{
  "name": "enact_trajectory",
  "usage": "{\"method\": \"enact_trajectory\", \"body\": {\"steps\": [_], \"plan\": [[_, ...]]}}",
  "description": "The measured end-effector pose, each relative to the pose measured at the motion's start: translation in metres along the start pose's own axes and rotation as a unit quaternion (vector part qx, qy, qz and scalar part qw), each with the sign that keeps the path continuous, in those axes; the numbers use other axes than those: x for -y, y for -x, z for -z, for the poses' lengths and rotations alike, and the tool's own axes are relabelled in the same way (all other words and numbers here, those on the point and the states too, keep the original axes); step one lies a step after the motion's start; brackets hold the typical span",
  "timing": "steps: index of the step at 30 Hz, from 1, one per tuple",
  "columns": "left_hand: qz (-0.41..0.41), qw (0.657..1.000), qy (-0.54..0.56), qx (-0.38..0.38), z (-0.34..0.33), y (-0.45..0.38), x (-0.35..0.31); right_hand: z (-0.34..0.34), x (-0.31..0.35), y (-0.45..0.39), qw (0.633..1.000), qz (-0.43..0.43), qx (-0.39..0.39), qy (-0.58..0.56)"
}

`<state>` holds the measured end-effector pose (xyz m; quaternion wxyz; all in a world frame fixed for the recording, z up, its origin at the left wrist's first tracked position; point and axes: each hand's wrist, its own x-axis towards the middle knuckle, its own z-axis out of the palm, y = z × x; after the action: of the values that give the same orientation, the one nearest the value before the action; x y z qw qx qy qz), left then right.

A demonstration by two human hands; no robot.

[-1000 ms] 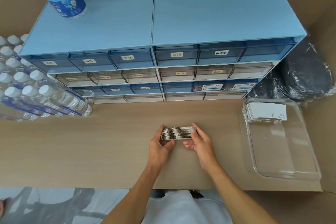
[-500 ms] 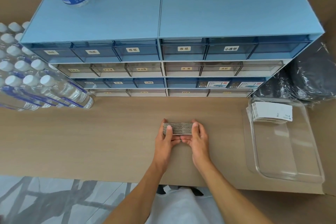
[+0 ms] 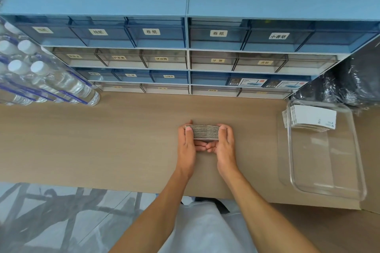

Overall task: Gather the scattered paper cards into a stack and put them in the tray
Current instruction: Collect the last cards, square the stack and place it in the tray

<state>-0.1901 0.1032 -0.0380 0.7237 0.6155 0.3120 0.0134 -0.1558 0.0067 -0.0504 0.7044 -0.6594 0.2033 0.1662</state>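
Note:
A squared-up stack of paper cards (image 3: 205, 133) stands on edge on the wooden table, its striped edges facing me. My left hand (image 3: 187, 148) presses its left end and my right hand (image 3: 224, 147) presses its right end, thumbs meeting beneath it. A clear plastic tray (image 3: 329, 187) lies at the right of the table, apart from my hands. Inside its far end rests another stack of white cards (image 3: 312, 117), fanned slightly.
A blue drawer cabinet (image 3: 189, 47) with labelled drawers runs along the back of the table. A shrink-wrapped pack of water bottles (image 3: 45, 80) lies at the left. Black plastic bags (image 3: 353, 80) sit behind the tray. The table's front edge (image 3: 102, 185) is close to my body.
Both hands slid inward along the stack and now clamp its ends more tightly, fingers over the top. The view has tilted closer to the cabinet.

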Motion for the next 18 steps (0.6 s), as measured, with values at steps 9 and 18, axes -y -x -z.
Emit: {"method": "enact_trajectory", "body": {"steps": [9, 18], "plan": [[-0.011, 0.997, -0.063, -0.042, -0.0003, -0.0062, 0.0005, -0.0001, 0.0029, 0.0013, 1.000, -0.020, -0.004, -0.021], [0.008, 0.999, -0.031, -0.022, 0.0001, -0.0068, 0.0011, -0.0001, 0.0009, 0.0032, 1.000, -0.003, 0.004, -0.021]]}}
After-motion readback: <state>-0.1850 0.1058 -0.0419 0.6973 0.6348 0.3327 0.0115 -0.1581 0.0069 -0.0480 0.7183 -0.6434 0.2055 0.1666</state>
